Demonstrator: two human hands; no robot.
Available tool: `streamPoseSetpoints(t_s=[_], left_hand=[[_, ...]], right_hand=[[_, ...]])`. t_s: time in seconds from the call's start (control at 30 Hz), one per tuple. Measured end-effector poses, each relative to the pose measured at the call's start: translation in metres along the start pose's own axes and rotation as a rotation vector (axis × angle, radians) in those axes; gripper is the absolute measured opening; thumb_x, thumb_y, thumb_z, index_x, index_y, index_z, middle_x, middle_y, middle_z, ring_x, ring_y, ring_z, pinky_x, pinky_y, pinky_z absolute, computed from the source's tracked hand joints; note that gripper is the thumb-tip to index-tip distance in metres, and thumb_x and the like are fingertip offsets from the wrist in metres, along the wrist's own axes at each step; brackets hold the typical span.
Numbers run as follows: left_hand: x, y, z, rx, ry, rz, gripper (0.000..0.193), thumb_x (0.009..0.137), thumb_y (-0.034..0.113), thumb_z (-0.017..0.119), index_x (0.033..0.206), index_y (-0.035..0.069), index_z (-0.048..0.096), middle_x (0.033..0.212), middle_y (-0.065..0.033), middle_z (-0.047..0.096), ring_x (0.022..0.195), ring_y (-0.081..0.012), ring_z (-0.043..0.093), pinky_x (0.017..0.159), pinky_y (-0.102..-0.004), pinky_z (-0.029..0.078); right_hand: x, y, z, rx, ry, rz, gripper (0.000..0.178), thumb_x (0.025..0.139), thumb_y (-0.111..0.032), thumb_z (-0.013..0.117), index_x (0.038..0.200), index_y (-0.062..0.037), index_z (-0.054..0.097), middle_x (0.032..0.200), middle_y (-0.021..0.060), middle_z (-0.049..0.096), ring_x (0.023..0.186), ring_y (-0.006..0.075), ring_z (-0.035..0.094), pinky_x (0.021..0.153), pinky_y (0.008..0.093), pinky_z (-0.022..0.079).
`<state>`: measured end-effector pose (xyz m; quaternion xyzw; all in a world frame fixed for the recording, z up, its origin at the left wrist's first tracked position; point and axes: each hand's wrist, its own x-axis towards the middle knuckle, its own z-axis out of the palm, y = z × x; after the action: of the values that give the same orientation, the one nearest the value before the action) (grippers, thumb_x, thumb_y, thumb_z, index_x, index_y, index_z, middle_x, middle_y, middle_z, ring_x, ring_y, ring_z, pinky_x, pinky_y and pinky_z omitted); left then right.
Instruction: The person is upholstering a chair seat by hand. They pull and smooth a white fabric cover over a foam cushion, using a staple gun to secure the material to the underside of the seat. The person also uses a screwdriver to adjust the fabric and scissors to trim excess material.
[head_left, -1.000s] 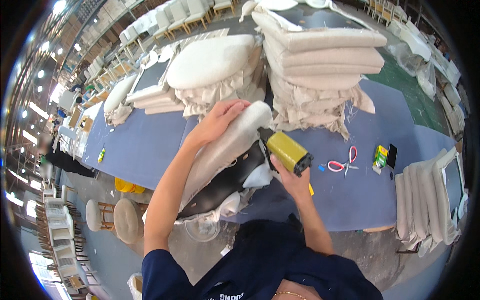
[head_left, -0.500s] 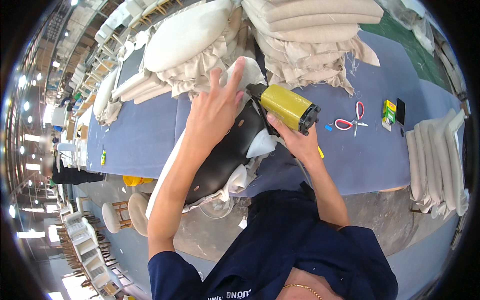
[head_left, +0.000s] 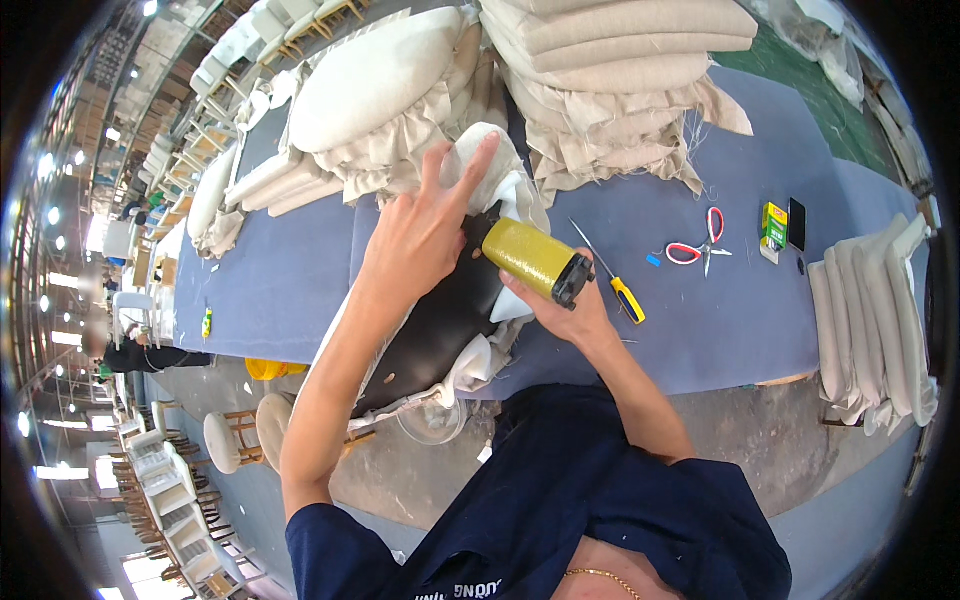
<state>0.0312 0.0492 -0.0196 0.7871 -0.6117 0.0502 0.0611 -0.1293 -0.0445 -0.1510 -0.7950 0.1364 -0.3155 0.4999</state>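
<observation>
A staple gun [head_left: 530, 258] with a yellow-green body and black end caps is gripped in my right hand [head_left: 570, 308], its black nose over the chair seat. The chair seat [head_left: 425, 340] lies with its black underside up, and beige fabric [head_left: 480, 365] is bunched along its edge. My left hand [head_left: 415, 235] rests at the seat's far end, index and middle fingers stretched out and apart on the pale cover. Its thumb is partly hidden beside the nose of the gun. A yellow-handled screwdriver [head_left: 625, 298] lies on the blue table just right of my right hand.
Stacks of beige cushions [head_left: 370, 90] and covered seats [head_left: 640, 50] stand at the back of the table [head_left: 270, 280]. Red-handled scissors [head_left: 700, 245], a green-yellow box [head_left: 774, 230] and a phone [head_left: 797, 224] lie to the right. More seat pads [head_left: 865, 320] stand at the far right.
The staple gun and my right hand have moved left and slightly nearer, down toward the seat's underside. The screwdriver now shows more fully. My left hand has shifted slightly.
</observation>
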Motion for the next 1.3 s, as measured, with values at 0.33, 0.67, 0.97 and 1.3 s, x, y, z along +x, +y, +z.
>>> streamPoseSetpoints(t_s=[0.33, 0.67, 0.97, 1.3], left_hand=[[-0.019, -0.018, -0.005, -0.315, -0.028, 0.134, 0.115, 0.069, -0.002, 0.078, 0.162, 0.020, 0.016, 0.157, -0.0194, 0.030, 0.114, -0.0418, 0.062, 0.094, -0.0469, 0.053], [-0.036, -0.062, 0.006, -0.834, -0.349, -0.571, 0.082, 0.105, 0.064, 0.023, 0.153, 0.000, 0.037, 0.156, -0.0259, 0.039, 0.143, -0.0381, 0.040, 0.120, -0.0464, 0.025], [-0.065, -0.026, -0.003, 0.020, 0.055, -0.396, 0.062, 0.102, 0.026, 0.054, 0.157, 0.012, 0.027, 0.135, -0.0300, 0.053, 0.081, -0.0526, 0.064, 0.071, -0.0545, 0.054], [-0.067, -0.032, -0.014, -0.023, -0.026, -0.239, 0.091, 0.088, 0.009, 0.067, 0.162, 0.019, 0.015, 0.139, -0.0284, 0.044, 0.083, -0.0502, 0.064, 0.075, -0.0519, 0.054]], right_hand=[[-0.019, -0.020, 0.012, 0.077, 0.068, 0.039, 0.026, 0.086, -0.020, 0.081, 0.107, -0.0047, 0.075, 0.098, 0.0088, 0.076, 0.081, 0.0195, 0.071, 0.080, 0.0322, 0.051], [-0.020, -0.024, 0.022, 0.112, 0.128, -0.011, 0.026, 0.089, -0.018, 0.078, 0.106, 0.0007, 0.072, 0.095, 0.0088, 0.075, 0.083, 0.0175, 0.070, 0.076, 0.0317, 0.053], [0.018, -0.036, 0.032, 0.454, -0.018, 0.190, 0.032, 0.091, -0.019, 0.078, 0.114, 0.0008, 0.070, 0.110, 0.0072, 0.074, 0.098, 0.0133, 0.068, 0.087, 0.0300, 0.052], [0.016, -0.026, 0.041, 0.127, -0.024, -0.099, 0.022, 0.083, -0.023, 0.082, 0.094, -0.0053, 0.076, 0.072, 0.0115, 0.071, 0.061, 0.0216, 0.068, 0.059, 0.0331, 0.050]])
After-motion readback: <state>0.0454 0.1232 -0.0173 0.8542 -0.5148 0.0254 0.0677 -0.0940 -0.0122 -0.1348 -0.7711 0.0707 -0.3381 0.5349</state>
